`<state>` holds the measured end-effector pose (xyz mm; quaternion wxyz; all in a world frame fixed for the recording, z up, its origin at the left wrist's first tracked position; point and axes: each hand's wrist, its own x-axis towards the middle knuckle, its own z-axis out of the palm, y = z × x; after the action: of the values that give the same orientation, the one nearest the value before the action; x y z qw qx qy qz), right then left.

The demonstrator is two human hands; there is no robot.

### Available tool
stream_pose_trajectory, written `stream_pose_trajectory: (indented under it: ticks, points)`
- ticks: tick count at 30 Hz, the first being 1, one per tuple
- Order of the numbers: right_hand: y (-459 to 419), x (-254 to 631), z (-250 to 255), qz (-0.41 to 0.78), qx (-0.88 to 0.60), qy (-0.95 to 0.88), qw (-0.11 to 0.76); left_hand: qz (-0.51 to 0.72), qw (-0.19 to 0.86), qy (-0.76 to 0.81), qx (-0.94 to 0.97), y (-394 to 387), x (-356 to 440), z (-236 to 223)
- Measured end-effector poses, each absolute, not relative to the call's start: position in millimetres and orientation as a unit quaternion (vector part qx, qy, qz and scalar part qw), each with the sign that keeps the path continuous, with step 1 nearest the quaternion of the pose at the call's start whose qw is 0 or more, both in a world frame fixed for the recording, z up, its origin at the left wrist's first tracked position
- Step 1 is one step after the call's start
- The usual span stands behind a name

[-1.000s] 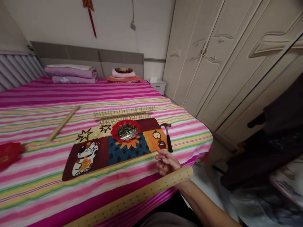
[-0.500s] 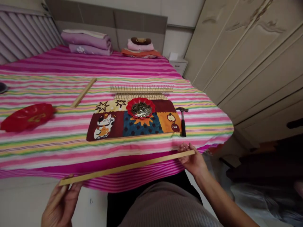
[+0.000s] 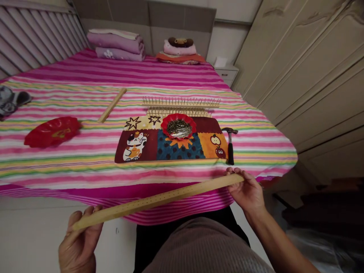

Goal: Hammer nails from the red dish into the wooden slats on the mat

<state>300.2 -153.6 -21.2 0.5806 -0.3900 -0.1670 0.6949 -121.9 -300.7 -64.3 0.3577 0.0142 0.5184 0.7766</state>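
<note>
A long wooden strip (image 3: 159, 199) with small dark holes along its face spans between my two hands, raised in front of the bed's near edge. My left hand (image 3: 81, 235) grips its left end, thumb and fingers closed round it. At the other end, my right hand (image 3: 246, 191) holds the strip between thumb and fingers. Beyond it lies a patterned mat (image 3: 136, 146), bearing a red scalloped dish (image 3: 194, 131) full of nails (image 3: 179, 128). A hammer (image 3: 230, 146) with a black handle rests at the mat's right edge.
Behind the mat are two wooden strips (image 3: 182, 106) studded with upright nails. A shorter wooden piece (image 3: 112, 106) and a red tray (image 3: 52, 132) lie to the left on the striped bedspread (image 3: 93, 170). Folded bedding (image 3: 116, 43) is piled at the back; wardrobe doors (image 3: 287, 72) stand right.
The wooden strip has been rolled in my hands, so its holed face now shows. My view has shifted left, bringing a grey-and-black item at the far left further into sight.
</note>
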Motion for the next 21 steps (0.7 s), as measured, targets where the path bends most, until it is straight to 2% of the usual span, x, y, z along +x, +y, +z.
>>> stream_pose_trajectory:
  ticks: [6,12,21]
  points:
    - [-139,293,-25,0.637,-0.456,-0.237,0.575,0.743,0.377,0.553,0.011,-256,-122,-54]
    - [-106,294,-37,0.513,-0.566,-0.332,0.553,0.723,0.351,0.595,0.019,-190,-121,-31]
    - [-48,301,-53,0.272,-0.694,-0.531,0.403,0.637,0.348,0.681,0.096,-125,-124,-38]
